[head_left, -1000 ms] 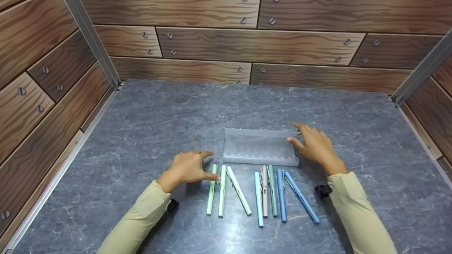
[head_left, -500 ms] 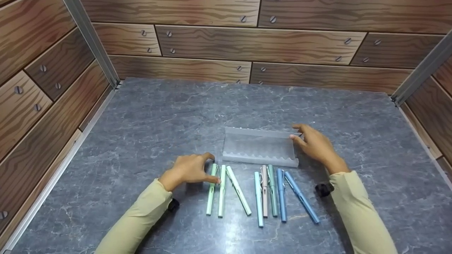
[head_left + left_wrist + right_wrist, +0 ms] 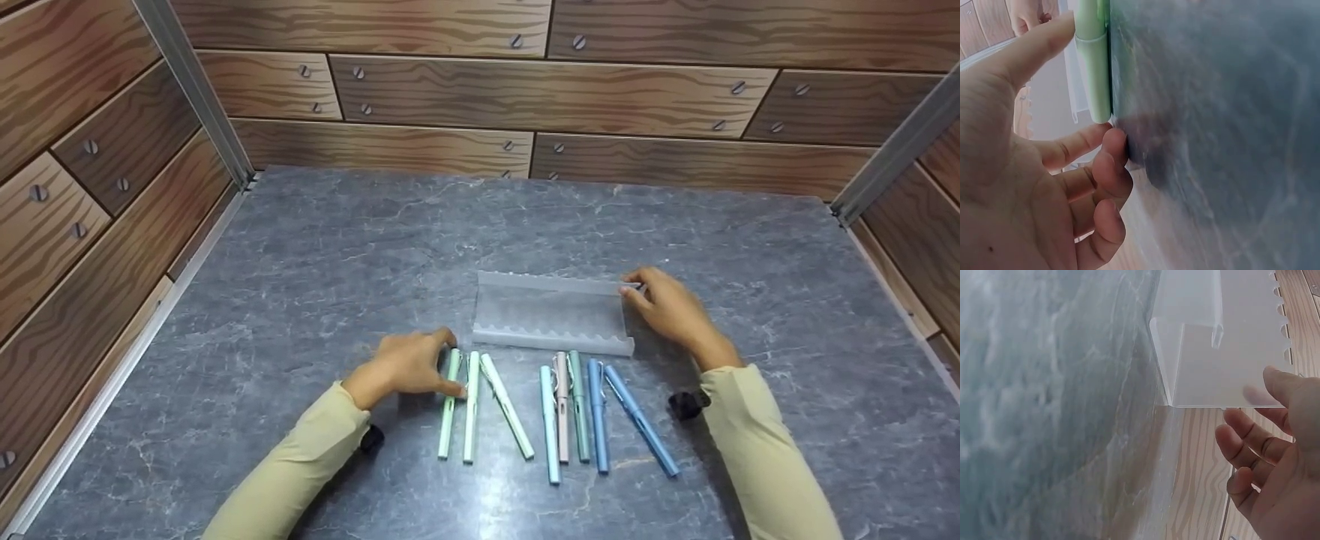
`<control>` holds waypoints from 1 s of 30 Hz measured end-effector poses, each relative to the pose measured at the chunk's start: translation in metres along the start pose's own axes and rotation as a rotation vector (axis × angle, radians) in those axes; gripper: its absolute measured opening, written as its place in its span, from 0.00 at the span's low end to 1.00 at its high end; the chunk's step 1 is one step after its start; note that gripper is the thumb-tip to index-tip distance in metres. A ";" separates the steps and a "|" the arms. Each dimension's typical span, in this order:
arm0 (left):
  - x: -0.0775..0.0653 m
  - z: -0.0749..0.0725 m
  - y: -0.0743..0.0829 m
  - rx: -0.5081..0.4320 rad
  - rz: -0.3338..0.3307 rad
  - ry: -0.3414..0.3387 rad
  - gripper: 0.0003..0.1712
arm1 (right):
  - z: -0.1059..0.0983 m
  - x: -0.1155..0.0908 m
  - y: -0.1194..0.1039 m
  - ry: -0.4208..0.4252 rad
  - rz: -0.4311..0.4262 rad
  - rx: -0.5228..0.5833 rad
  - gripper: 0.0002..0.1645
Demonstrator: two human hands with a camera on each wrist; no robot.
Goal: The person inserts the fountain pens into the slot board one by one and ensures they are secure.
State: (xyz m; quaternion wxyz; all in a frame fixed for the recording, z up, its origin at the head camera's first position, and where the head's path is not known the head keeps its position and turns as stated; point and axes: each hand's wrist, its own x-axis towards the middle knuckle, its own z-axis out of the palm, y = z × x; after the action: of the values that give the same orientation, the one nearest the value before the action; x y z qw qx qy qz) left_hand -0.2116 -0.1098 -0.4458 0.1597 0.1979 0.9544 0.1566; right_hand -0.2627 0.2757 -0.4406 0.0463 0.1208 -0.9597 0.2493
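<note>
As right hand (image 3: 671, 309) pinches tray (image 3: 551, 307), left hand (image 3: 405, 364) arches, perhaps touching pen (image 3: 446, 427).

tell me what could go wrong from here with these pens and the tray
The left hand is at the leftmost pen, its thumb close to the next pen, so it might knock that one askew.

The right hand pinches the tray only at its far right corner, so a tug could twist or shift it.

The pink pen lies close between two others, so lifting it later might drag a neighbour.
</note>
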 end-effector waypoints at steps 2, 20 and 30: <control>-0.001 0.000 0.000 -0.007 -0.002 -0.002 0.43 | 0.001 0.000 0.000 0.015 -0.011 0.014 0.18; 0.000 0.004 0.001 -0.147 -0.071 0.054 0.36 | 0.004 0.002 0.001 0.028 0.004 0.080 0.17; 0.001 0.002 -0.003 -0.248 -0.065 0.039 0.35 | 0.004 0.003 0.000 0.018 0.015 0.102 0.17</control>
State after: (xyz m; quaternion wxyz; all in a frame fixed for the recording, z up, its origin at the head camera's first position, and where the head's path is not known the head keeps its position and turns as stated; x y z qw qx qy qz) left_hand -0.2129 -0.1117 -0.4488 0.1695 0.1426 0.9365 0.2717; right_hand -0.2656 0.2736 -0.4434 0.0467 0.1135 -0.9462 0.2995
